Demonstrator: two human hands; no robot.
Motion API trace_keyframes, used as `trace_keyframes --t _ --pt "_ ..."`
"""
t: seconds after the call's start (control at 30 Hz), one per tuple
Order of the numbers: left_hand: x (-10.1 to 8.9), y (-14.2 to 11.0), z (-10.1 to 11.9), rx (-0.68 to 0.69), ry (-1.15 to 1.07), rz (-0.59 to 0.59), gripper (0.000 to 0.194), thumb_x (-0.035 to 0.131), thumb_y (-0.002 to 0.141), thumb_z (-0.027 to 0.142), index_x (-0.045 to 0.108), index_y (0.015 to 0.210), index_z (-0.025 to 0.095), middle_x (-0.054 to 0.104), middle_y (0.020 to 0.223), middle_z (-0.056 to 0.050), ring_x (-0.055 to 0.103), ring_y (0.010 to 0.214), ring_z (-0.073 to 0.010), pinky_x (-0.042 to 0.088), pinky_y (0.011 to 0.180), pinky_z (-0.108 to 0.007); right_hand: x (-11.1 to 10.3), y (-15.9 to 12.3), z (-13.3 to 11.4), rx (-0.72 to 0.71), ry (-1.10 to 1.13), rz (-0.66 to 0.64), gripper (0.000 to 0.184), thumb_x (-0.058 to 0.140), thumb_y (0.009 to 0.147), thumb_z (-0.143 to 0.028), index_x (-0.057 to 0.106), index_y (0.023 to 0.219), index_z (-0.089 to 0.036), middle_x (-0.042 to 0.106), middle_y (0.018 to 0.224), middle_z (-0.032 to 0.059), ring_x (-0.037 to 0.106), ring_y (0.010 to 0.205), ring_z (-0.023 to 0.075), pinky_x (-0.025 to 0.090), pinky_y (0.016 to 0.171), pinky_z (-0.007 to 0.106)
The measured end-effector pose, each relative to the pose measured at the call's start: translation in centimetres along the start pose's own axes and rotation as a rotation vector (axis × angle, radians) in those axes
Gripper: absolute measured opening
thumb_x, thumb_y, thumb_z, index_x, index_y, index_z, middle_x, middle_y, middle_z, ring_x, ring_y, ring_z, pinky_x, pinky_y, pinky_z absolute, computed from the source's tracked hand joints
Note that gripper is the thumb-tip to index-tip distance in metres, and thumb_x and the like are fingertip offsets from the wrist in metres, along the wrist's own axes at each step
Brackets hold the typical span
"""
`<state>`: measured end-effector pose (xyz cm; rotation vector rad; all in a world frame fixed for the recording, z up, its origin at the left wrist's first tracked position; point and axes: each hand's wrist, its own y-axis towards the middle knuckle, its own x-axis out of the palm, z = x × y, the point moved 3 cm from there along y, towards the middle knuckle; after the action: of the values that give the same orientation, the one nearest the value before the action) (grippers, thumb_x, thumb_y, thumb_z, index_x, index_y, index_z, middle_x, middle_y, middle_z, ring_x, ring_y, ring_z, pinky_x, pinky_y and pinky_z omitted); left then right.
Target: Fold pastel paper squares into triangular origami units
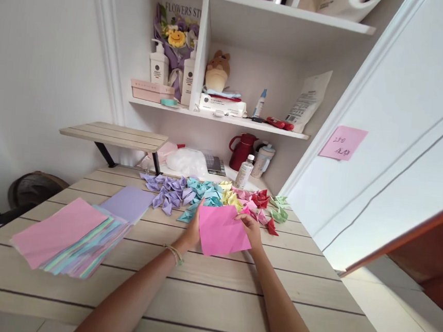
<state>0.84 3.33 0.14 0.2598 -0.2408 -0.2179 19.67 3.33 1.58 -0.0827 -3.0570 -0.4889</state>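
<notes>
Left: fanned stack of pastel paper sheets. Left hand grips the left edge of a flat, hot-pink paper sheet, over the pale wood-slat desk; right hand pinches its upper right. Beyond, right: small red folded-paper piece. Probably pre-fold positioning; next move calls for aligned edges.

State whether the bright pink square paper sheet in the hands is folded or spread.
Spread: the bright pink square paper sheet shows one broad face between the left hand and right hand, with no visible flap.
</notes>
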Motion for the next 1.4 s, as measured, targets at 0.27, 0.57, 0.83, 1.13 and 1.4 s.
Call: trace_keyframes --t 0.27,0.57,0.83,1.13,1.4 --pt "-1.0 0.2 0.2 0.024 0.083 -0.074 0.035 0.077 0.054 0.026 0.068 0.087 0.015 0.07 0.086 -0.01 0.064 0.085 -0.0246 0.049 0.081 -0.038 -0.4 -0.1 0.7 -0.02 0.057 -0.077 0.027 0.074 0.055 -0.028 0.062 0.078 -0.02 0.065 0.081 0.0042 0.06 0.072 0.0204 0.046 0.06 0.029" --pt "-1.4 0.6 0.1 -0.06 -0.076 0.228 0.046 0.076 0.056 0.033 0.052 0.091 0.016 0.068 0.075 -0.003 0.066 0.067 -0.0203 0.055 0.063 -0.037 2.0 -1.0 0.6 0.105 0.106 -0.085 0.03 0.072 0.061 -0.041 0.055 0.071 -0.018 0.065 0.068 0.0018 0.062 0.067 0.0185 0.048 0.066 0.031" --pt "-2.0 0.9 0.4 0.06 -0.018 0.262 0.053 0.075 0.057 0.028 0.033 0.09 0.022 0.064 0.072 0.002 0.064 0.054 -0.0139 0.052 0.054 -0.027 4.0 -1.9 0.6 0.202 0.36 -0.044 0.082 0.077 0.056 -0.03 0.03 0.122 -0.027 0.067 0.092 0.0042 0.065 0.085 0.0216 0.052 0.077 0.04" --pt "-1.8 0.6 0.5 0.09 0.037 0.201 0.056 0.075 0.058 0.026 0.035 0.098 0.021 0.064 0.081 -0.002 0.065 0.063 -0.0153 0.052 0.057 -0.027 2.8 -1.7 1.1 0.178 0.341 0.137 0.083 0.079 0.054 -0.028 0.036 0.125 -0.024 0.066 0.084 0.0031 0.066 0.078 0.0222 0.053 0.075 0.041" --pt "-2.1 0.8 1.1 0.058 -0.069 0.317 0.056 0.074 0.059 0.031 0.035 0.098 0.022 0.065 0.086 -0.004 0.066 0.068 -0.0166 0.055 0.062 -0.032 3.4 -1.6 0.1 0.153 0.24 -0.121 0.034 0.075 0.059 -0.037 0.067 0.085 -0.018 0.069 0.088 0.0055 0.064 0.082 0.0218 0.05 0.078 0.038"
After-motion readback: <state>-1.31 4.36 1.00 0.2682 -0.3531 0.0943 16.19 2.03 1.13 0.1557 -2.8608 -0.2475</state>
